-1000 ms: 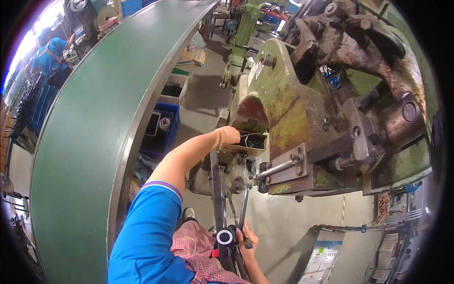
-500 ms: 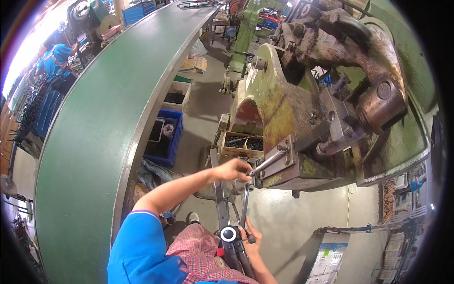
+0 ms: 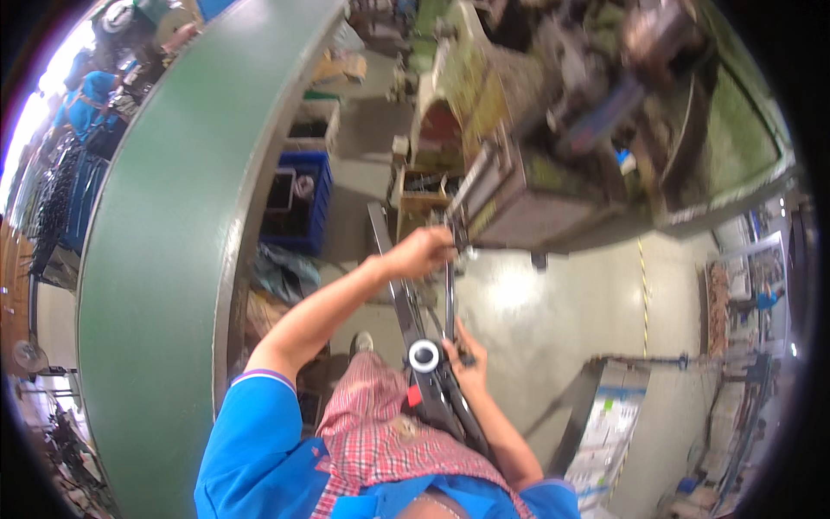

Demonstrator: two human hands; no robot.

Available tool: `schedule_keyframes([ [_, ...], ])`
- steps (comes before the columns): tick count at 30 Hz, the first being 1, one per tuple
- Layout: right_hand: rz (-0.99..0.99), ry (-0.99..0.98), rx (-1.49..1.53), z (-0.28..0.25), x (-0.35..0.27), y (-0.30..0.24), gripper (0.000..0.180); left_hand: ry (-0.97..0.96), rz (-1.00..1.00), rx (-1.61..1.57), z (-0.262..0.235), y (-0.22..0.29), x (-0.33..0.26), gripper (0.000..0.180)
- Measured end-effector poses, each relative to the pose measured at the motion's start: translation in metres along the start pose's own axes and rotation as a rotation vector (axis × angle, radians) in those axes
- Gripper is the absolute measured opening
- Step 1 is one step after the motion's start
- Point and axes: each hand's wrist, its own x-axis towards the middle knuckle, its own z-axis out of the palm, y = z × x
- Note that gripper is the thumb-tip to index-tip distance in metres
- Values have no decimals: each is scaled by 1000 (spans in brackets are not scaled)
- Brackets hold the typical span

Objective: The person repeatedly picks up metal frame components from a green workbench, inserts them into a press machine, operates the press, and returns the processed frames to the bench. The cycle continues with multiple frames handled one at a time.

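Bringing my left hand (image 3: 422, 251) back from the wooden parts box (image 3: 420, 201) a second ago, I now have it at the far end of the slim tube (image 3: 450, 303), right beside the green machine (image 3: 536, 203). It was already there half a second ago, so the work now sits at that end rather than at the box. The fingers are curled in together, but whether they pinch a small part or the tube's tip I cannot tell — my own knuckles hide it.

My right hand (image 3: 469, 363) is closed on the black metal frame (image 3: 403, 304), just beside the white-ringed hub (image 3: 424, 355). That frame lies in front of me, its hub end near my checked apron (image 3: 389, 406) and its far end pointing toward the box.

My left forearm crosses over the frame's long bar and covers part of it. The machine's body crowds the far side of my left hand — blurred in places — and the green-topped bench (image 3: 164, 259) runs along my left. A blue crate (image 3: 322, 208) stands on the floor between bench and machine.
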Motion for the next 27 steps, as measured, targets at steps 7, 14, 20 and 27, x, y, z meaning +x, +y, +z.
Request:
schedule_keyframes([
  [7,150,-193,358,-14,6,-50,39,1,-180,429,4,24,-53,51],
  [14,91,-270,327,-22,11,-45,15,163,-1506,-1471,56,123,-198,46],
  [20,79,-410,373,-32,21,-39,7,56,-1418,-1364,108,138,-186,54],
  [27,311,-422,448,-32,23,-50,17,89,-1325,-1152,116,151,-189,49],
])
